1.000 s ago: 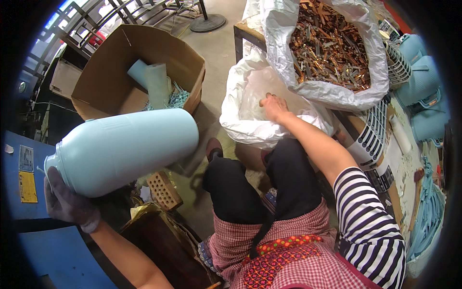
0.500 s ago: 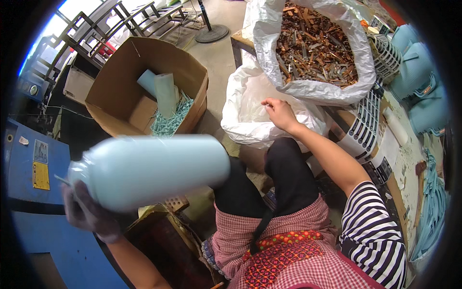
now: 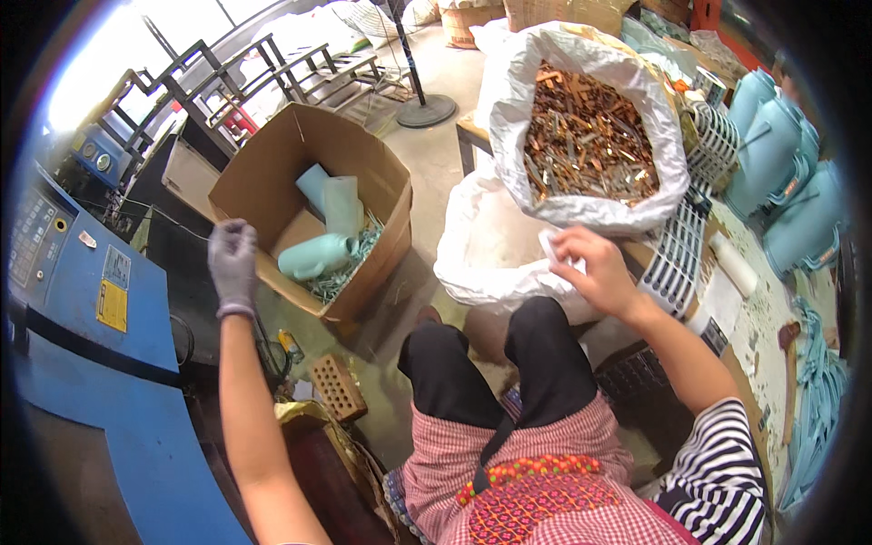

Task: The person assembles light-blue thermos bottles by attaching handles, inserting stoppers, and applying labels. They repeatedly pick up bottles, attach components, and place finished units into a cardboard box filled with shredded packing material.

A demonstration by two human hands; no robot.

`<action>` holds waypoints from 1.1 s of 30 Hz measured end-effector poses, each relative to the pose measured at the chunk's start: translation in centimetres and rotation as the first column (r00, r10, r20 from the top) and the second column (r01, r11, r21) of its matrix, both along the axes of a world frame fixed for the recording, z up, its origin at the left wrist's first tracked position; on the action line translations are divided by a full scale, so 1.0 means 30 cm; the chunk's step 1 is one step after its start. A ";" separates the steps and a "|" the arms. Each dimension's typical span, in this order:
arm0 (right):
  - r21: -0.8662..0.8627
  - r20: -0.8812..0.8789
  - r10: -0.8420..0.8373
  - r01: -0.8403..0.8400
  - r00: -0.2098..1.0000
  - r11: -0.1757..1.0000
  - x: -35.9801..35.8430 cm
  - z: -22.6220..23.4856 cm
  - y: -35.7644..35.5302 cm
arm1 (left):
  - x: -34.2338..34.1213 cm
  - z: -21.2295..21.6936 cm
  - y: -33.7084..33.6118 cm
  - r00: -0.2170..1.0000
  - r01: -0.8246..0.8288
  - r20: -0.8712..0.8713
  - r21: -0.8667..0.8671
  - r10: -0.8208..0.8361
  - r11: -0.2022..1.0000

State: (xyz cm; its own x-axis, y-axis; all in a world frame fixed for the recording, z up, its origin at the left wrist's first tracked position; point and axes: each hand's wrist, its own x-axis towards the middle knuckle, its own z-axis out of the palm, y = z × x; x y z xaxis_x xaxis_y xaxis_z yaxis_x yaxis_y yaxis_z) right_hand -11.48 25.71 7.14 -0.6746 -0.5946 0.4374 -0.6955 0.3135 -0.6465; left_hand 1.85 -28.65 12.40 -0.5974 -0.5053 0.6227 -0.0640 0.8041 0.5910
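My gloved left hand [image 3: 233,265] is raised at the left edge of the cardboard box [image 3: 372,282], its fingers curled in and nothing visible in them. Inside that box a light blue plastic jug shell [image 3: 313,256] lies on its side on thin blue strips [image 3: 368,241]. Behind it are a blue cylinder [image 3: 313,186] and a paler, translucent one [image 3: 342,204]. My bare right hand [image 3: 595,270] pinches a small white piece [image 3: 549,242] over the rim of an open white bag [image 3: 472,282]. What that piece is cannot be made out.
A white sack [image 3: 509,118] full of brownish metal-like scraps stands behind the bag. On the right bench [image 3: 749,336] are several blue jug shells [image 3: 772,154], a hammer [image 3: 790,363] and blue strips [image 3: 813,409]. A blue machine [image 3: 136,318] stands left; a perforated brick [image 3: 337,388] lies by my knees.
The blue jug shell has left my left hand and now lies in the box. My left hand has moved up and right. My right hand has shifted right and lower, with a white piece now visible.
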 end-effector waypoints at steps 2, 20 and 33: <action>0.021 0.159 0.021 -0.025 0.987 0.999 0.047 0.006 -0.022 | -0.053 -0.151 -0.014 0.986 -0.051 0.161 0.051 0.042 0.997; 0.162 0.195 -0.011 -0.021 0.981 0.987 0.131 -0.352 -0.155 | -0.262 -1.391 -0.604 0.355 -0.893 0.927 0.374 -0.119 0.250; 0.115 0.142 -0.079 0.063 0.987 0.991 0.150 -0.400 -0.131 | -0.541 -1.034 -0.517 0.761 -0.445 0.171 0.840 0.626 0.311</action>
State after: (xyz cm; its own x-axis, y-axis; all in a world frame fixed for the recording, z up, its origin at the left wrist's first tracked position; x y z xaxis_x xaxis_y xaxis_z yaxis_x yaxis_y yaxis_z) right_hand -6.98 21.78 -4.86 -0.7686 -0.5819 0.2657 -0.5695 0.4332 -0.6986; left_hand -14.38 -44.17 -18.62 0.0646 -0.9765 -0.2056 -0.1277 -0.2124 0.9688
